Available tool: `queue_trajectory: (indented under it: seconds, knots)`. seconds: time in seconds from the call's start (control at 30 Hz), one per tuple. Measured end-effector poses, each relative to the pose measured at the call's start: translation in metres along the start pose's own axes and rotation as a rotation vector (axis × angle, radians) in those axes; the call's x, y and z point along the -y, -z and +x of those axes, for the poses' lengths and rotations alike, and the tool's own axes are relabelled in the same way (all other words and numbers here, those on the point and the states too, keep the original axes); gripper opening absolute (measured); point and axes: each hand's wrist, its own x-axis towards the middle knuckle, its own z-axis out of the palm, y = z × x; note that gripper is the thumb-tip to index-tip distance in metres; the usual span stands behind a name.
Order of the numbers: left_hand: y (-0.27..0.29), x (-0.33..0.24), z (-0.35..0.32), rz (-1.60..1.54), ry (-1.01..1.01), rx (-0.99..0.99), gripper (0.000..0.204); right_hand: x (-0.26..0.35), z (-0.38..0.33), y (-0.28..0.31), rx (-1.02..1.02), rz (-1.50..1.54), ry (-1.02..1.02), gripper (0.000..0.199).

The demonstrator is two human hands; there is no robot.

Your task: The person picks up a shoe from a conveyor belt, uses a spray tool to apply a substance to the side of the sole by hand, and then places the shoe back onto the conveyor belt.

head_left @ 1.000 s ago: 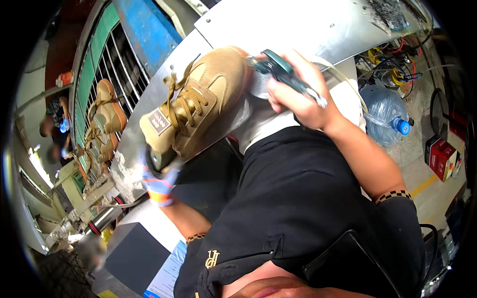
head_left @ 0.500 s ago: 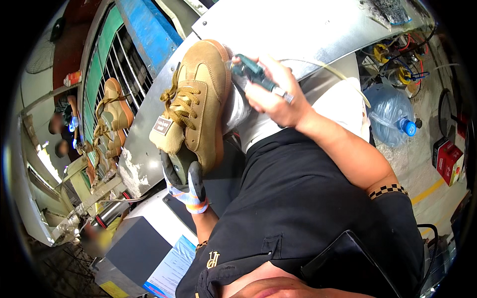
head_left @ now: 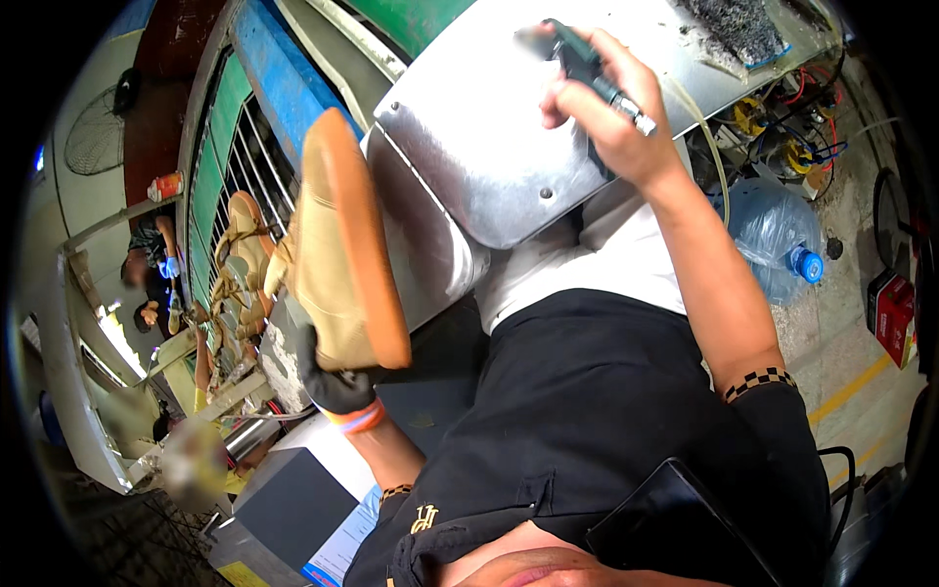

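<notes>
Tan shoe (head_left: 328, 245) now tilted, more sole (head_left: 367, 249) in view, right hand (head_left: 623, 122) and green tool (head_left: 579, 61) farther off

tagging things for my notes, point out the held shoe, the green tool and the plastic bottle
Held shoe (head_left: 333, 249): head view, on the side of its tan upper.
Green tool (head_left: 581, 63): head view, on its dark green body.
Plastic bottle (head_left: 773, 232): head view, on its clear bluish side.

The shoe (head_left: 328, 264) is tan, its sole (head_left: 367, 245) an orange-brown. The glove (head_left: 339, 388) is black, cuffed in orange and lilac. The tool (head_left: 579, 61) is dark green with a silver end (head_left: 638, 117). The counter (head_left: 469, 108) is silvery grey, the trousers (head_left: 631, 259) white. The shirt (head_left: 587, 411) is black with a gold emblem (head_left: 424, 519), its sleeve bands (head_left: 761, 380) checked black and tan. The bottle (head_left: 768, 240) is pale blue, its cap (head_left: 808, 264) brighter blue.
</notes>
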Motion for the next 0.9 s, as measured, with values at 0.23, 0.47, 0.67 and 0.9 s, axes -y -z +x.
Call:
queue_trajectory:
  seconds: [0.23,0.47,0.67,0.9]
  knots:
    - [-0.112,0.042,0.261,-0.805,0.061,0.001,0.055,-0.014,0.024,0.018,-0.229,0.082,-0.056,0.041]
    - [-0.286,-0.034,0.507,-0.263,-0.081,-0.06,0.065,-0.008,0.024,0.017,-0.244,0.097,-0.124,0.043]
    - [-0.258,0.027,0.527,-0.758,-0.107,0.429,0.061,-0.004,0.026,0.013,-0.282,0.139,-0.143,0.048]
    - [-0.041,0.347,0.411,0.266,0.471,0.465,0.074,-0.006,0.026,0.015,-0.307,0.012,-0.137,0.05]
